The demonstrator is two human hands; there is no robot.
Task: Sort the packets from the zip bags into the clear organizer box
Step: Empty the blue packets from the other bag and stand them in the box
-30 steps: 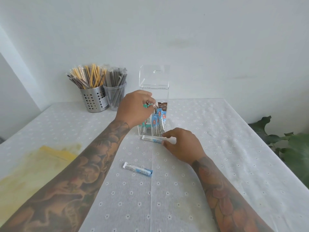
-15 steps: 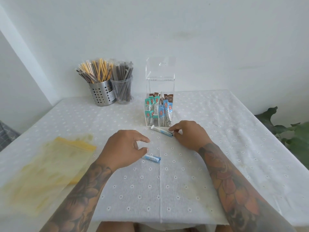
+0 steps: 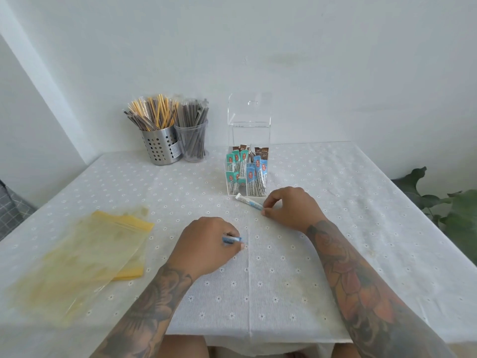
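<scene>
White-clothed table (image 3: 335, 228) carries, from the left, emptied zip bags (image 3: 85, 257), a blue packet (image 3: 232, 239) pinched by the left hand (image 3: 206, 244), another packet (image 3: 249, 202) pinched by the right hand (image 3: 289, 208) just before the organizer box (image 3: 247, 171); lifting both into a compartment is judged next.

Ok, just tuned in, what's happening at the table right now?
A person is sorting stick packets into the clear organizer box, which stands open and already holds upright teal, blue and brown packets. The left hand grips a blue packet on the tablecloth. The right hand pinches the end of another packet lying just in front of the box. Yellow zip bags lie flat at the left and look emptied.
</scene>
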